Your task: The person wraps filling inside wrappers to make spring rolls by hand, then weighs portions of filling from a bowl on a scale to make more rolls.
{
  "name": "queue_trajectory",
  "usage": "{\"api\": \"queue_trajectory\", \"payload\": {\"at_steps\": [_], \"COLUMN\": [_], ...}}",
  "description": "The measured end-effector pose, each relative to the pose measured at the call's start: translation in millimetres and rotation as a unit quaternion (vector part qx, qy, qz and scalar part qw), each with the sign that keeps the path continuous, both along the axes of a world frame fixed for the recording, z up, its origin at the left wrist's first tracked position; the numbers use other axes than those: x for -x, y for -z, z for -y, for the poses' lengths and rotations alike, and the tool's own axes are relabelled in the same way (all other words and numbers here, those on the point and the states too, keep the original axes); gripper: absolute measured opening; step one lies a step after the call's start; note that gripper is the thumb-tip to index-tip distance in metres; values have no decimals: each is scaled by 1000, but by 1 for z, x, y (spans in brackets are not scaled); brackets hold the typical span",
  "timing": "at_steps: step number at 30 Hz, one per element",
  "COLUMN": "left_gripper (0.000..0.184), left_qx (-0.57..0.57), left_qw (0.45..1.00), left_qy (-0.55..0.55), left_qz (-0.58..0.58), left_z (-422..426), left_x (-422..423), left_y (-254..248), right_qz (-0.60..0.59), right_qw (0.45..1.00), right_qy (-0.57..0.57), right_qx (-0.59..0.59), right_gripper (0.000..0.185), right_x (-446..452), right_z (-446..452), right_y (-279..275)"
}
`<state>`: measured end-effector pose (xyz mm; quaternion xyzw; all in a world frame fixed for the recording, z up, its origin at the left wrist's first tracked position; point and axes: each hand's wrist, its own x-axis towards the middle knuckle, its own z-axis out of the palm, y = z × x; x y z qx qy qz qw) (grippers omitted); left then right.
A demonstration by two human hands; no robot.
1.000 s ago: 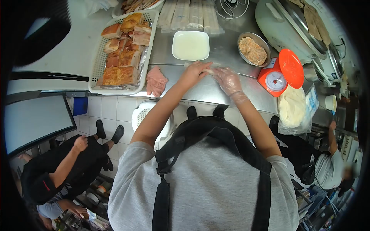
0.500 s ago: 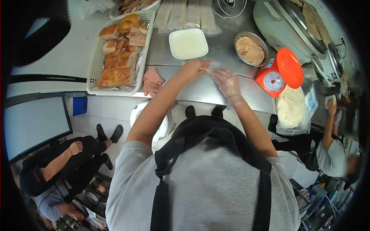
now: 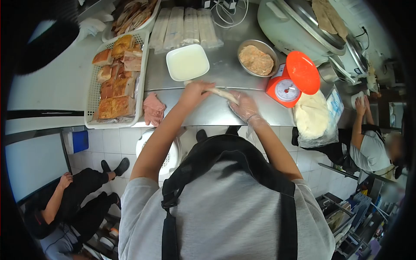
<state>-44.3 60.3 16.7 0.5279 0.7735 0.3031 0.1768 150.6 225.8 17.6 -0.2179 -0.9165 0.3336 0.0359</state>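
Note:
A pale, slender tube (image 3: pixel 223 94), its exact kind unclear, stretches between my two hands just above the steel table's front part. My bare left hand (image 3: pixel 196 92) pinches one end, below a white square dish (image 3: pixel 187 63) of cloudy whitish liquid. Around the other end curls my right hand (image 3: pixel 244 106), in a clear plastic glove. To the upper right of that hand stands a metal bowl (image 3: pixel 274 53) with orange-pink minced filling (image 3: pixel 256 60). An orange dial scale (image 3: pixel 287 90) with a tilted round pan is farther right.
Browned roast meat slabs (image 3: pixel 116 106) lie in a white plastic basket (image 3: pixel 89 104) at left. Nearby are a pink glove (image 3: pixel 153 109), bagged white sticks (image 3: pixel 184 27), bagged dough (image 3: pixel 313 117) and a large lidded cooker (image 3: pixel 281 26). Other people (image 3: pixel 368 147) are at both sides.
My hands have moved apart, and a longer stretch of the pale tube shows between them. The camera view has shifted, so the tabletop things appear farther left.

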Motion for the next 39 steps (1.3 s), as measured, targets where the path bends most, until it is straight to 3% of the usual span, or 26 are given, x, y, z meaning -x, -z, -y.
{"api": "queue_trajectory", "payload": {"at_steps": [3, 6, 7, 9, 14, 18, 20, 22, 23, 24, 27, 28, 31, 33, 39], "left_gripper": [51, 51, 46, 38, 27, 23, 21, 21, 20, 20, 17, 18, 21, 19, 12], "left_qx": [14, -118, -155, -228, -214, -208, -265, -304, -313, -321, -219, -243, -284, -263, -309], "left_qw": [997, 990, 982, 956, 961, 959, 935, 912, 904, 896, 925, 916, 908, 928, 913], "left_qy": [48, 61, 52, 35, -19, -43, -101, -138, -148, -157, -156, -163, -177, -169, -128], "left_qz": [57, 44, 90, 179, 173, 190, 213, 237, 250, 264, 270, 273, 251, 204, 232], "left_z": [-10, -35, -45, -59, -55, -53, -55, -57, -56, -54, -43, -43, -44, -44, -47], "left_x": [-4, -29, -35, -41, -35, -37, -43, -45, -46, -46, -44, -47, -49, -46, -43], "left_y": [-24, -40, -43, -52, -72, -96, -108, -117, -119, -124, -135, -135, -129, -128, -131], "right_qz": [-46, -161, -188, -243, -340, -386, -425, -423, -417, -370, -290, -264, -271, -263, -227], "right_qw": [994, 956, 936, 924, 878, 887, 886, 901, 898, 923, 928, 942, 934, 932, 925], "right_qy": [27, 60, 66, 71, 92, 97, 94, 97, 97, 49, -15, -25, -23, -34, -91], "right_qx": [94, 236, 290, 288, 324, 235, 159, -19, -107, -94, -232, -204, -232, -249, -292], "right_gripper": [47, 38, 36, 32, 27, 20, 19, 19, 20, 30, 42, 51, 50, 48, 36], "right_x": [-4, 8, 16, 25, 33, 35, 33, 25, 19, 13, 11, 12, 14, 14, 22], "right_z": [6, 10, 13, 18, 27, 30, 34, 32, 32, 33, 42, 43, 51, 52, 40], "right_y": [-28, -36, -52, -80, -111, -124, -137, -144, -148, -152, -158, -152, -162, -174, -193]}}
